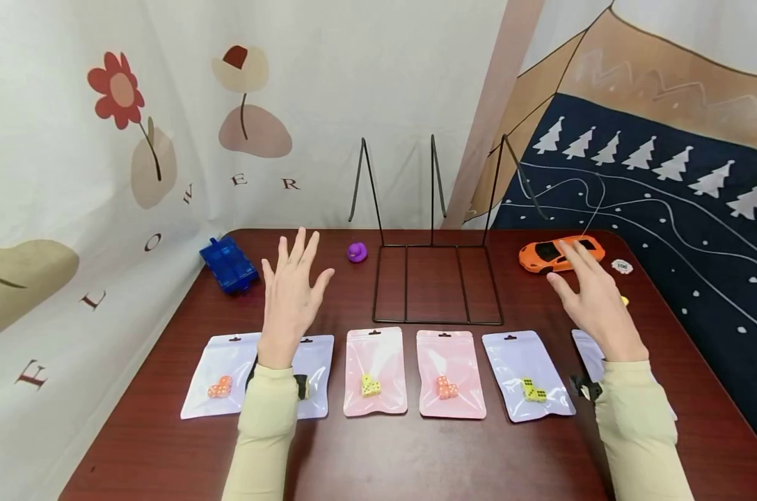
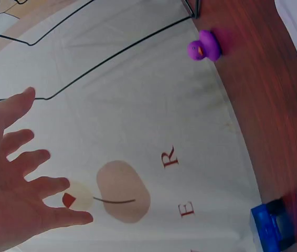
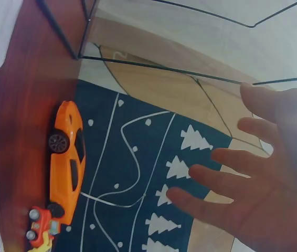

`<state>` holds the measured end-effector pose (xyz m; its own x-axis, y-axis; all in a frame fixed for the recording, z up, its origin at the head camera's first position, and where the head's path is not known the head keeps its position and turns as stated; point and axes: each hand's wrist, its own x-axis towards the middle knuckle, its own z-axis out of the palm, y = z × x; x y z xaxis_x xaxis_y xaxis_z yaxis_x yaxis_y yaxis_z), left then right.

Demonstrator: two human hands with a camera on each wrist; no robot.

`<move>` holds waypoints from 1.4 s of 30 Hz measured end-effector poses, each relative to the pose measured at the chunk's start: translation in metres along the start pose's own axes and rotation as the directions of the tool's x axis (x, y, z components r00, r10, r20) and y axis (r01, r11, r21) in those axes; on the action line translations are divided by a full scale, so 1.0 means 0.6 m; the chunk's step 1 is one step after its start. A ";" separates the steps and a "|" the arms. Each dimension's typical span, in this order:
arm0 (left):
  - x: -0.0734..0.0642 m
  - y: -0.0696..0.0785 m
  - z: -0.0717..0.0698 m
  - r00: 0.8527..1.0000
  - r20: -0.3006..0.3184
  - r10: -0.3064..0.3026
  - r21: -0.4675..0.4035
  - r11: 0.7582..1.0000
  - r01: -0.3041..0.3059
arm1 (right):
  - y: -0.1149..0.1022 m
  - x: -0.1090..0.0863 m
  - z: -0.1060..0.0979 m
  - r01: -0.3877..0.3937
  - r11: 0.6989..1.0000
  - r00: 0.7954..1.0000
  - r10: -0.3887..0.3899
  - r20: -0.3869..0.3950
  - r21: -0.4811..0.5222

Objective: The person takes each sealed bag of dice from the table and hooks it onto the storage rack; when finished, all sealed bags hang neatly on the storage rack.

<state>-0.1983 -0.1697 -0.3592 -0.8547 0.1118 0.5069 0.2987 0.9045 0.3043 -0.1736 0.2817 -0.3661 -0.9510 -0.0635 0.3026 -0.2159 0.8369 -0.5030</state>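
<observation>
Both hands are raised over the table with fingers spread, holding nothing. In the head view the left hand [image 1: 289, 299] is above the left pouches, between a blue translucent toy [image 1: 229, 264] and a purple rubber duck [image 1: 357, 252]. The right hand [image 1: 594, 303] hovers by an orange toy car [image 1: 556, 255], partly covering it. A row of zip pouches holding dice lies in front: a pink pouch [image 1: 375, 348], another pink pouch [image 1: 449, 348], a lilac pouch [image 1: 519, 355] and a white pouch [image 1: 209, 365]. The sleeves partly hide a left lilac pouch [image 1: 318, 379] and the rightmost pouch [image 1: 586, 351].
A black wire rack [image 1: 437, 322] with upright prongs stands at the table's back middle. A small red and yellow toy vehicle [image 3: 42, 227] is beside the car. A white round tag [image 1: 622, 266] lies at the right. Printed curtains [image 1: 328, 83] hang behind the table.
</observation>
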 end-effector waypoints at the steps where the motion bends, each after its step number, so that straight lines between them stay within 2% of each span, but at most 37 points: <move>1: 0.000 0.001 0.002 1.000 -0.019 0.006 -0.023 1.000 -0.006 | 0.003 -0.004 -0.001 0.007 1.000 1.000 -0.007 -0.017 0.012; 5: 0.004 0.004 0.013 0.996 -0.085 0.022 -0.156 0.987 -0.035 | 0.016 -0.018 -0.009 0.044 0.998 0.996 -0.039 -0.080 0.054; 10: 0.026 0.004 0.027 0.984 -0.172 0.039 -0.328 0.940 -0.094 | 0.031 -0.036 -0.020 0.043 0.997 0.992 -0.033 -0.126 0.071; 13: 0.042 0.009 0.030 0.969 -0.243 0.048 -0.401 0.905 -0.145 | 0.039 -0.048 -0.025 0.025 0.997 0.991 -0.015 -0.136 0.068; 17: 0.061 0.017 0.032 0.937 -0.344 0.069 -0.454 0.861 -0.230 | 0.048 -0.065 -0.027 0.013 0.998 0.988 -0.003 -0.154 0.063; 20: 0.072 0.023 0.035 0.917 -0.387 0.091 -0.468 0.838 -0.281 | 0.054 -0.080 -0.029 -0.004 0.999 0.988 0.011 -0.155 0.046; 23: 0.080 0.029 0.038 0.910 -0.403 0.094 -0.491 0.817 -0.302 | 0.063 -0.096 -0.033 -0.027 0.999 0.991 0.030 -0.132 0.023; 27: 0.090 0.037 0.038 0.910 -0.410 0.057 -0.599 0.736 -0.316 | 0.078 -0.118 -0.041 -0.079 0.997 0.994 0.081 -0.080 0.020; 30: 0.096 0.047 0.033 0.901 -0.430 0.050 -0.667 0.656 -0.355 | 0.091 -0.136 -0.046 -0.125 0.992 0.991 0.125 -0.044 0.013; 34: 0.099 0.071 0.013 0.880 -0.468 0.076 -0.677 0.609 -0.413 | 0.112 -0.160 -0.053 -0.144 0.989 0.990 0.144 0.002 -0.017; 37: 0.101 0.087 -0.001 0.875 -0.478 0.077 -0.677 0.602 -0.423 | 0.130 -0.175 -0.060 -0.154 0.987 0.987 0.156 0.040 -0.040; 42: 0.106 0.093 -0.008 0.872 -0.484 0.067 -0.677 0.603 -0.422 | 0.157 -0.199 -0.065 -0.184 0.982 0.977 0.187 0.101 -0.046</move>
<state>-0.2340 -0.1142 -0.3060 -0.5200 -0.0414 0.8532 0.8282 0.2201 0.5154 -0.0717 0.3892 -0.4179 -0.9920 0.0398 0.1195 -0.0273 0.8585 -0.5121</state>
